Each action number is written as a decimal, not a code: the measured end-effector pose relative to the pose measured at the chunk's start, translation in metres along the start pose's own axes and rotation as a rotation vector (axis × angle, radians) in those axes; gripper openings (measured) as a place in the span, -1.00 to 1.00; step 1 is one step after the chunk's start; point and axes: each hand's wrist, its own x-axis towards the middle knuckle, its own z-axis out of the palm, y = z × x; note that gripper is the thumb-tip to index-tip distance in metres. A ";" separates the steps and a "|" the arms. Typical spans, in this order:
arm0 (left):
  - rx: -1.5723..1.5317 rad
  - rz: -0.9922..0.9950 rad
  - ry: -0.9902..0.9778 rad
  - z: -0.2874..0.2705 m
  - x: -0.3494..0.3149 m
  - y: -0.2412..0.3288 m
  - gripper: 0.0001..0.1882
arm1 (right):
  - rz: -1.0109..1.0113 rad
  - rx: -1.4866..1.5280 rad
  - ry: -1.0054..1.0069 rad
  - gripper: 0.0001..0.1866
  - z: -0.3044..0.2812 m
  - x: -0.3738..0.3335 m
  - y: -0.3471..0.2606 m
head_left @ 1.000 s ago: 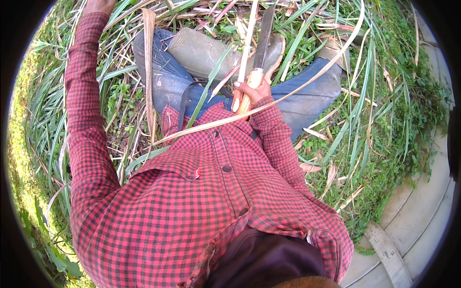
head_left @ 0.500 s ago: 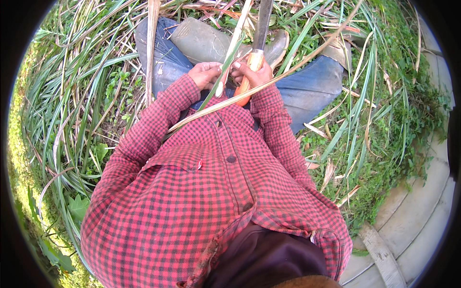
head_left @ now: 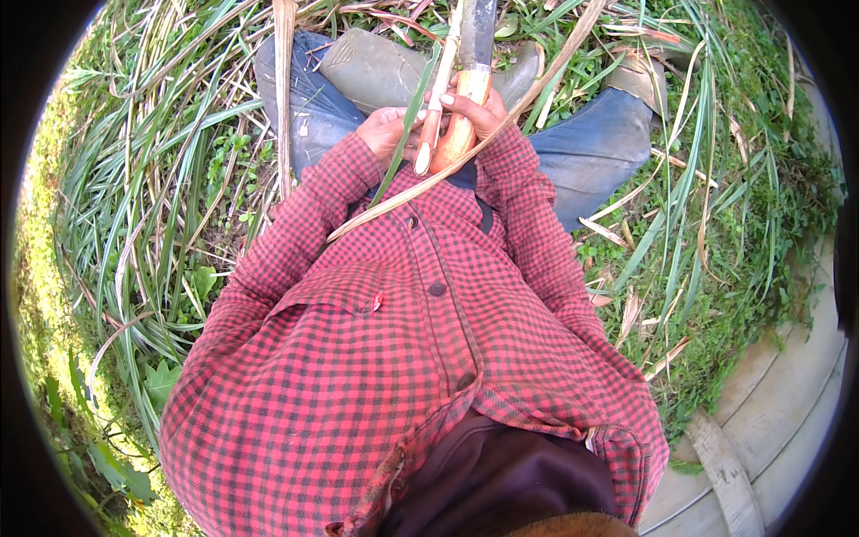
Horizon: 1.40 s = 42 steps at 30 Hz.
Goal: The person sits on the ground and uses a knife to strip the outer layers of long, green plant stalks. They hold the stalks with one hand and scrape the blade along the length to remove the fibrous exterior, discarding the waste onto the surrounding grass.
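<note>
In my lap, a machete's orange wooden handle (head_left: pixel 458 139) lies in the fingers of my right hand (head_left: pixel 481 113), its dark blade (head_left: pixel 478 36) pointing away from me. A pale cut stalk (head_left: pixel 434 121) with a reddish lower part runs alongside the handle, close to my right thumb. Closed fingers of my left hand (head_left: pixel 385 132) are at the stalk's left side, partly hidden behind a narrow green leaf (head_left: pixel 409 123); exactly what they grip is hard to see. Across the front of both hands slants a long dry leaf (head_left: pixel 394 204).
My crossed legs in blue trousers (head_left: pixel 591 161) and muddy boots (head_left: pixel 371 73) frame the hands. Long cut grass leaves (head_left: pixel 152 192) are heaped on the left. An upright dry stalk (head_left: pixel 284 98) leans near my left knee. Grey curved slabs (head_left: pixel 761 403) edge the lower right.
The stalk has shifted right against the machete handle, and its lower end now shows more. My left hand has moved slightly right. The machete has tilted more upright and moved a little left.
</note>
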 end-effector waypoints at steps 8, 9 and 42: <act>-0.300 0.009 -0.212 -0.020 0.015 -0.023 -0.53 | 0.013 0.039 0.110 -0.60 -0.003 0.002 0.006; -0.312 0.025 -0.197 -0.018 0.017 -0.026 -0.53 | 0.002 0.043 0.114 -0.60 -0.003 0.003 0.007; -0.161 -0.067 0.230 -0.008 -0.039 0.016 -0.72 | -0.388 -0.819 0.729 -0.65 -0.093 0.085 -0.048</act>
